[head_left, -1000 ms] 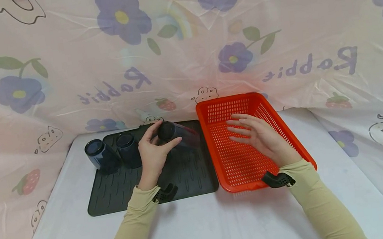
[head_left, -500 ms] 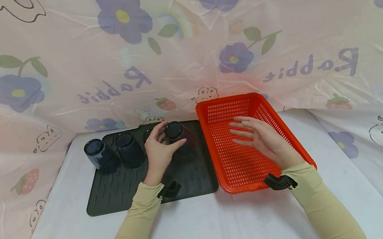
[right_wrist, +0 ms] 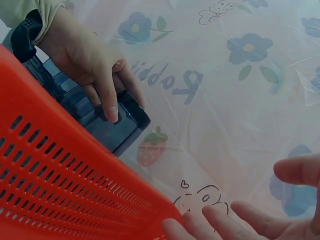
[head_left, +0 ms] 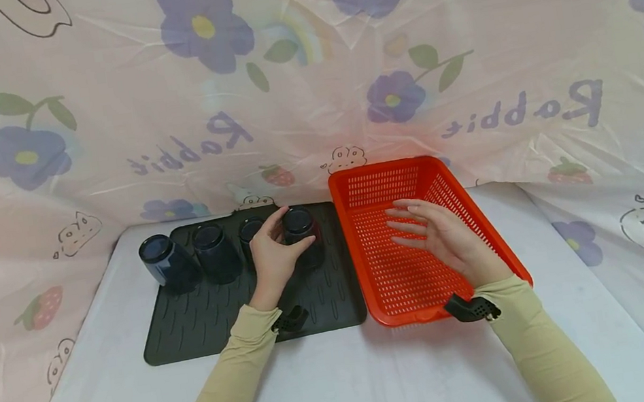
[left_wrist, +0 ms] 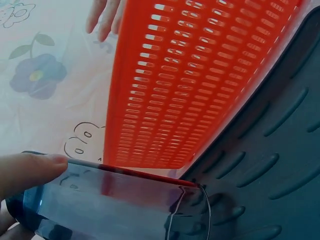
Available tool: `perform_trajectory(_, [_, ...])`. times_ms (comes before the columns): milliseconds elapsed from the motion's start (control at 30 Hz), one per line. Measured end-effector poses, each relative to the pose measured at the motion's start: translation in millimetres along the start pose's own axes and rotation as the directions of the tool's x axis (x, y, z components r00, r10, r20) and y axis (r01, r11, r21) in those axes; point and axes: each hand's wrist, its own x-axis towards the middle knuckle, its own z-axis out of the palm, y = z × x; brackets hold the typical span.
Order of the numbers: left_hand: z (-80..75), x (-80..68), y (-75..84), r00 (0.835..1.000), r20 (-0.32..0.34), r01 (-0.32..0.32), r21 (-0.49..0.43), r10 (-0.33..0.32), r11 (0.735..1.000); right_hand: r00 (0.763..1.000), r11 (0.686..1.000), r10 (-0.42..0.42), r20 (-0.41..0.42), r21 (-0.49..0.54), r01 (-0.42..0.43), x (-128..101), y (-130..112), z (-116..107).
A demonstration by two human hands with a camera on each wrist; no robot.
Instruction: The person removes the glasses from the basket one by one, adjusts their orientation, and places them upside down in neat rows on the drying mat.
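My left hand [head_left: 273, 259] grips a dark blue, see-through drinking glass [head_left: 313, 253] near its upturned base, thumb on one side and fingers on the other. The glass stands upside down on the black ridged drying mat [head_left: 204, 331]; in the left wrist view its rim [left_wrist: 202, 212] meets the ridges. To its left on the mat are three similar upturned glasses, the nearest one [head_left: 247, 233] partly hidden behind the hand. My right hand [head_left: 447, 238] hovers over the red basket with fingers spread and holds nothing.
The red perforated plastic basket [head_left: 372, 293] stands right of the mat, close beside its edge. A white cloth [head_left: 347, 383] covers the table in front. Behind and at the sides hangs a pink curtain [head_left: 307, 93] with flowers and rabbits.
My left hand has moved right with the glass, which has gone from tilted to upright, rim down on the mat. The third glass shows more now. The right hand has barely moved.
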Motion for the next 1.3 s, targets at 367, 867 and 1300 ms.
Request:
perform_trajectory(367, [9.1,-0.7,-5.4,1.000,-0.004,-0.004,0.089,0.005,0.996,1.000,1.000,0.009,-0.007,0.002,-0.009,-1,2,0])
perform_trajectory(867, [11.4,0.4,-9.1,0.998,0.057,-0.013,0.157,0.004,0.988,1.000,1.000,0.011,0.004,0.010,-0.012,0,3,-1])
perform_trajectory(1300, [9.6,-2.6,-4.2,0.995,0.100,-0.032,0.163,0.016,0.986,1.000,1.000,-0.002,0.018,0.001,0.002,1,5,-2])
